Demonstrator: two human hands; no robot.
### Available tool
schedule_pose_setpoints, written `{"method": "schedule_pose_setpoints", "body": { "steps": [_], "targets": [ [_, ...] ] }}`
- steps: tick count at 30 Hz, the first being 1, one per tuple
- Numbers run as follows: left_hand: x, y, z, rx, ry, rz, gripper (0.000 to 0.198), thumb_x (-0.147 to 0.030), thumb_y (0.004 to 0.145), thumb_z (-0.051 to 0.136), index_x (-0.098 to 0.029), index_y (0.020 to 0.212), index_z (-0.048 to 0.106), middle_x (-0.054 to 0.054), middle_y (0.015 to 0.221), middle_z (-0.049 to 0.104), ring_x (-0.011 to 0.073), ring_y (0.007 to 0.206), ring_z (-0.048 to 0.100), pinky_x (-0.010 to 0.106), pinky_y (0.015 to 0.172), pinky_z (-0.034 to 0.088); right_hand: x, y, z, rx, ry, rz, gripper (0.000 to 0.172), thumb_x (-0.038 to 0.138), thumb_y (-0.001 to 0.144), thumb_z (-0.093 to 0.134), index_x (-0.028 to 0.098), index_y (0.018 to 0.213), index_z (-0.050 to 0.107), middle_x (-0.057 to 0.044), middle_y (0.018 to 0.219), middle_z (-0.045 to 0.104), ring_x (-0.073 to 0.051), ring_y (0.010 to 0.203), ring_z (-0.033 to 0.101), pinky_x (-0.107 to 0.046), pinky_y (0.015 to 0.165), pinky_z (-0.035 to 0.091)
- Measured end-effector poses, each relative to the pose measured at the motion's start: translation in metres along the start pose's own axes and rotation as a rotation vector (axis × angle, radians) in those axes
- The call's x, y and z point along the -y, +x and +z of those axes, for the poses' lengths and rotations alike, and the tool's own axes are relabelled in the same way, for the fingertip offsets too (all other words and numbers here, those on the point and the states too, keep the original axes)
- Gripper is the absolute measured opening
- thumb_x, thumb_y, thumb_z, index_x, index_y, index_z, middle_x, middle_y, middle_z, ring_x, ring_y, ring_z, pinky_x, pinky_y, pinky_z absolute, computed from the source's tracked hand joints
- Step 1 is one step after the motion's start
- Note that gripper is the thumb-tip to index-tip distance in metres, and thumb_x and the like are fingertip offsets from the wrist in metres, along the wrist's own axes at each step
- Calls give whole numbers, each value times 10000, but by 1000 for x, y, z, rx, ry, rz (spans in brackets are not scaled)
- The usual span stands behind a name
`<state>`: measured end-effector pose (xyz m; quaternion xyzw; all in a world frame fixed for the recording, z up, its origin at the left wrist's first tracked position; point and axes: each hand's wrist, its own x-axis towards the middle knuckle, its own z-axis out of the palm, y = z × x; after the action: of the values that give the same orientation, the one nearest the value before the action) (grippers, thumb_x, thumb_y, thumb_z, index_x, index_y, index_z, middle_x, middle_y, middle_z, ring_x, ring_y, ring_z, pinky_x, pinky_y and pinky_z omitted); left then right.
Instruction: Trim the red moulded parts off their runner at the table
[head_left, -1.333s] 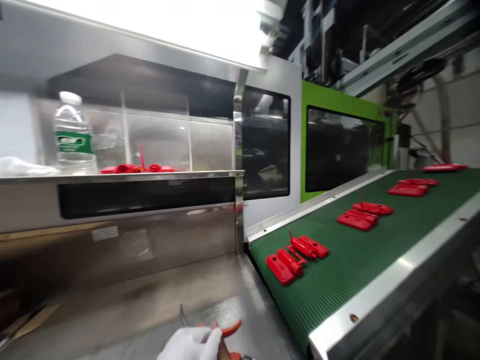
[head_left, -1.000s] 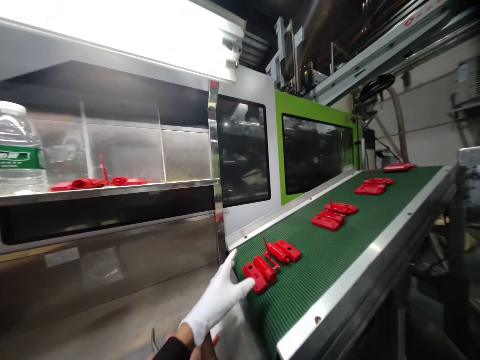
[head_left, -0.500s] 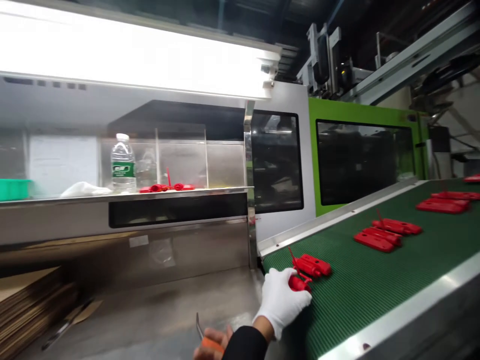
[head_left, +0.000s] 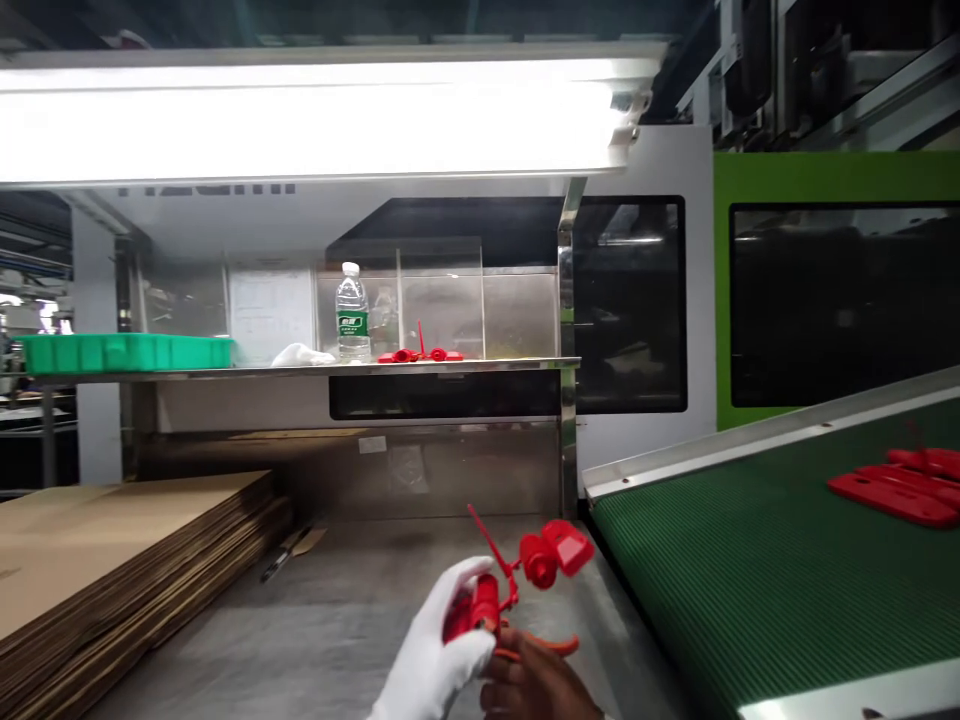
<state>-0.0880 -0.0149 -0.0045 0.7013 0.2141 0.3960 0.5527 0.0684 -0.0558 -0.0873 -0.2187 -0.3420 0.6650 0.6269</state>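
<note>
My left hand (head_left: pixel 439 660), in a white glove, is closed round one end of a red moulded plastic part (head_left: pixel 544 555), held up over the steel table (head_left: pixel 337 620). The part's other pieces and a thin sprue stick out up and to the right. My bare right hand (head_left: pixel 536 685) sits just beside it at the bottom edge, closed on orange-handled cutters (head_left: pixel 559 645). The cutters' blades are hidden behind the part.
A green conveyor belt (head_left: pixel 735 560) slopes up at the right with more red parts (head_left: pixel 892 490) on it. Stacked cardboard sheets (head_left: pixel 112 550) lie at the left. The shelf behind carries a water bottle (head_left: pixel 352 315), a green tray (head_left: pixel 127 350) and red parts (head_left: pixel 420 354).
My gloved left hand reached to the belt, grasped the nearest red part and brought it back over the table beside the cutters. The view swung left.
</note>
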Motion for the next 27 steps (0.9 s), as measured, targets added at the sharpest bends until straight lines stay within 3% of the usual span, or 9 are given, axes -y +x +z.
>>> {"method": "schedule_pose_setpoints", "body": {
  "steps": [5,9,11,13,15,17,20,23,27],
  "targets": [
    [19,-31,-58,-102,411,371,616,-306,586,783,-300,1193,681,123,1172,618,380,1141,528,443,1034,384,12,-20,16,9,82,-42,745,774,803,547,118,1130,679,-114,938,694,-203,819,639,-341,762,490],
    [39,-17,-65,-106,395,350,388,-356,546,831,-293,923,764,136,980,661,413,1134,523,496,1082,346,19,-26,26,-62,-127,-162,450,510,822,727,149,1086,677,-95,930,698,-180,759,636,-288,681,466],
    [49,-8,-61,-169,268,327,584,-337,523,853,-315,1086,701,126,1199,617,408,1268,443,494,1116,318,21,-26,23,-74,-176,-199,441,434,808,764,131,1112,662,-92,895,698,-175,735,635,-279,671,457],
    [56,-5,-58,-199,-49,157,994,-387,498,888,-388,1387,442,94,1452,457,393,1339,401,501,1070,382,22,-25,18,-88,-186,-208,445,427,838,736,131,1156,640,-88,887,698,-178,752,648,-296,727,466],
    [56,-7,-59,-149,-472,-151,1145,-519,570,843,-401,1496,179,110,1505,417,389,1294,480,508,978,463,22,-24,15,-112,-180,-205,414,403,874,702,142,1185,624,-82,896,704,-174,771,659,-304,772,472],
    [52,-11,-61,-48,-770,-439,1009,-617,710,711,-266,1506,200,174,1346,582,381,1164,599,516,931,497,19,-25,14,-151,-145,-179,393,386,889,690,147,1194,621,-81,906,712,-171,788,666,-303,787,480],
    [46,-18,-67,19,-825,-698,695,-539,862,599,-98,1371,429,188,1076,713,324,896,709,469,811,555,8,-27,17,-250,-19,-110,311,385,888,695,156,1096,675,-85,920,726,-182,816,677,-311,775,505],
    [53,-21,-69,0,-698,-738,459,-447,876,623,-75,1143,593,151,877,731,257,654,690,348,581,547,-1,-28,23,-274,175,-80,193,342,911,672,172,989,720,-75,990,732,-174,849,680,-308,777,522],
    [65,-23,-70,-105,-670,-653,325,-373,872,627,-107,1057,598,140,824,727,231,589,669,278,479,495,-7,-27,24,-274,243,-36,244,278,942,628,114,1111,693,-115,1039,729,-179,899,688,-311,829,530]
  ]
}}
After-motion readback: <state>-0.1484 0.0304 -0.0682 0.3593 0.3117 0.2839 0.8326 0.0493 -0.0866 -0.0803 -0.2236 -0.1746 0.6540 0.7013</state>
